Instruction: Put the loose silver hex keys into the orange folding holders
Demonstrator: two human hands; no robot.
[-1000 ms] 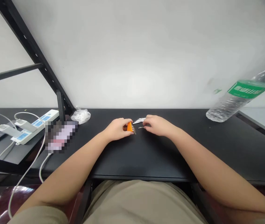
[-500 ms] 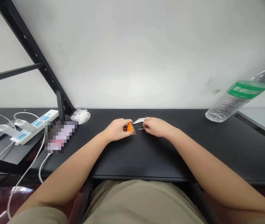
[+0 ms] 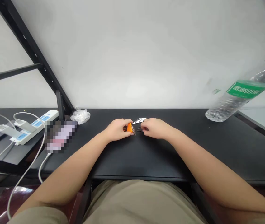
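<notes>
My left hand [image 3: 118, 129] is closed around an orange hex key holder [image 3: 129, 127], thumb below and fingers above. Several metal key ends [image 3: 133, 129] stick out of its right side. Just to the right, my right hand [image 3: 154, 128] is closed, its fingertips pinching a thin metal hex key [image 3: 139, 130] that points toward the holder. Its far end is hidden by the fingers, and I cannot tell if there is more than one. Behind both hands, several silver rods [image 3: 139, 120] lie side by side on the black table [image 3: 132, 158].
A large clear bottle [image 3: 242, 90] with a green label stands at the right. At the left are a crumpled plastic bag [image 3: 81, 116], a blurred-out object [image 3: 61, 137] with a white cable, and a power strip [image 3: 37, 124] with chargers. A black frame post [image 3: 36, 56] rises there.
My right hand has shifted slightly left, bringing the thin metal key closer to the orange holder. More of the silver rods shows behind it. My left hand stays in place.
</notes>
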